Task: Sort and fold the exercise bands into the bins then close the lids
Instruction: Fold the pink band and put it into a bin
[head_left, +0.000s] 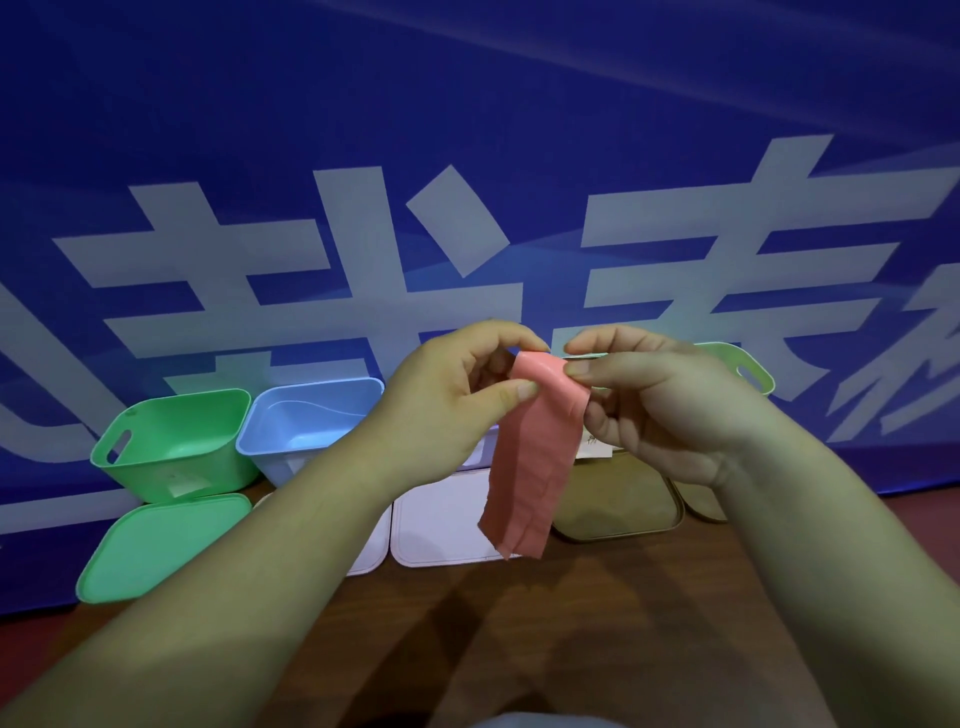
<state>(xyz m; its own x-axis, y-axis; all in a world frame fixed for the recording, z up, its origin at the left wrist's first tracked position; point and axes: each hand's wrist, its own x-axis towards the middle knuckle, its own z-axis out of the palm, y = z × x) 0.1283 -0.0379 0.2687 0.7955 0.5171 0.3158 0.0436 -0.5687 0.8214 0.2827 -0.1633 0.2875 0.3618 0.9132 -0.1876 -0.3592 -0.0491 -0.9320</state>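
Up close, our left hand (457, 395) pinches the top left edge of the pink band (535, 457) between thumb and forefinger. Our right hand (660, 405) pinches the top right corner in the same way. The band hangs straight down between our hands, doubled over and creased along its length, its lower end in the air above the table.

Behind the band lie a white lid (441, 519) and, just to its right, a tan lid (618, 504), both flat on the wooden table (571, 623). Further left, an open green bin (176, 436) and an open pale blue bin (311, 415) stand side by side at the back edge, and a green lid (156, 545) lies in front of the green bin. Past our right hand, the handle end of a second green bin (743, 369) shows. A blue banner (467, 156) with large pale characters fills the wall behind the bins, and the light is dim.
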